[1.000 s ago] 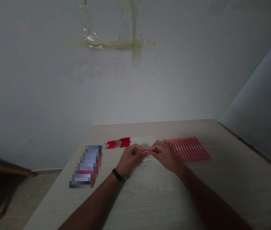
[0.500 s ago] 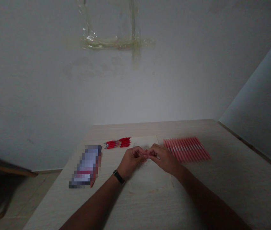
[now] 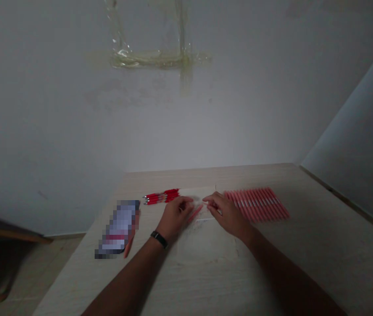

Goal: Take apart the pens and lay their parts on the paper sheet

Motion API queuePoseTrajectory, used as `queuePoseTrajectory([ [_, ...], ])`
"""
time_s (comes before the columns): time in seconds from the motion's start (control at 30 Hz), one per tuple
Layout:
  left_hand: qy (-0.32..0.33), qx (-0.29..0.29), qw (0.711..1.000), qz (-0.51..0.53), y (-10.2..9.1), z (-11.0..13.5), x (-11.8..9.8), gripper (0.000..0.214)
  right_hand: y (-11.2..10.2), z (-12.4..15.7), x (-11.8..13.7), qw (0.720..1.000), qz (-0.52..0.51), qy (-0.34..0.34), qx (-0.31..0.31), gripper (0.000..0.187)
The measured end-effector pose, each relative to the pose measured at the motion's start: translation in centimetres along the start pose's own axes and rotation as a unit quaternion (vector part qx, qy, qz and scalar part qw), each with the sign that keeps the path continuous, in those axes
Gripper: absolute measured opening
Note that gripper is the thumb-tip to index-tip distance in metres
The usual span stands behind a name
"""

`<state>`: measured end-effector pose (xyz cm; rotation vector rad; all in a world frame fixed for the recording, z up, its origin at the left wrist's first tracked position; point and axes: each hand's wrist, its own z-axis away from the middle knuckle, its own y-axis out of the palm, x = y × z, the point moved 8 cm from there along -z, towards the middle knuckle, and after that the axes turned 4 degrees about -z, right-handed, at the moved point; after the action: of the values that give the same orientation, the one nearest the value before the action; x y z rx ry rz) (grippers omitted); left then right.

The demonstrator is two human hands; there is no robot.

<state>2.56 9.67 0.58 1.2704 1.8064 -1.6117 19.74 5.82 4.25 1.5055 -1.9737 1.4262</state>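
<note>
My left hand (image 3: 174, 218), with a dark band on the wrist, has its fingers curled at a pink pen barrel (image 3: 195, 213) that slants up to the right. Facing it, my right hand (image 3: 227, 216) is closed in a pinch; a tiny pale tip shows at its fingers, too small to name. A thin white stick (image 3: 205, 219) lies on the pale sheet (image 3: 206, 245) beneath the hands. To the right rests a row of several pink pens (image 3: 257, 204). Several red pens (image 3: 162, 197) with silvery tips lie bunched beyond my left hand.
A blurred-out phone-like object (image 3: 117, 228) lies at the left of the wooden table (image 3: 206, 289), with a pink stick (image 3: 129, 243) along its right side. Behind the table rises a grey wall (image 3: 206, 131) with yellowed tape (image 3: 153, 59) on it.
My hands, together before, have moved apart. The pink barrel now shows by my left hand, and the white stick beneath is more visible. The pen groups stay put.
</note>
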Motion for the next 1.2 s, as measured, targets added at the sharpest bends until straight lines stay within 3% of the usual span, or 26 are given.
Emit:
queuePoseTrajectory([
  [0.1,0.011,0.017,0.99,-0.137,0.5,0.4,0.0,0.029,-0.5,-0.2,-0.3,1.0,0.003,-0.003,-0.02,0.016],
  [0.17,0.014,0.036,0.984,-0.175,1.1,0.7,0.1,0.026,-0.7,-0.2,-0.5,1.0,-0.001,0.0,-0.028,0.013],
  [0.4,0.007,0.047,0.986,-0.159,1.3,0.7,0.2,0.021,-1.2,-0.3,-0.9,0.999,0.004,0.008,-0.044,0.006],
  [0.53,0.005,0.039,0.996,-0.076,0.9,0.5,-0.7,0.016,-2.0,-0.3,-1.6,0.998,0.021,0.026,-0.061,0.005],
  [0.67,-0.001,0.048,0.995,0.09,1.1,0.5,-1.9,0.024,-2.7,-0.4,-2.5,0.996,0.036,0.046,-0.072,0.003],
  [0.8,-0.083,0.12,0.937,0.316,3.0,1.0,-1.6,0.036,-2.7,-0.5,-2.5,0.996,0.046,0.036,-0.07,0.006],
  [0.9,-0.125,0.143,0.906,0.377,4.0,1.3,-1.0,0.039,-2.5,-0.5,-2.0,0.996,0.056,0.015,-0.065,0.008],
  [0.97,-0.123,0.141,0.912,0.364,4.0,1.4,-0.9,0.04,-2.6,-0.5,-2.0,0.996,0.058,0.013,-0.067,0.008],
  [1.03,-0.091,0.126,0.942,0.296,3.5,1.3,-1.1,0.037,-2.8,-0.5,-2.0,0.995,0.062,0.015,-0.074,0.008],
  [1.13,0.003,0.089,0.992,0.088,2.1,1.2,-2.4,0.027,-2.8,-0.5,-1.9,0.995,0.066,0.013,-0.069,0.007],
  [1.2,0.048,0.08,0.995,-0.025,1.7,1.3,-3.3,0.024,-2.6,-0.5,-1.6,0.997,0.064,0.003,-0.051,0.007],
])
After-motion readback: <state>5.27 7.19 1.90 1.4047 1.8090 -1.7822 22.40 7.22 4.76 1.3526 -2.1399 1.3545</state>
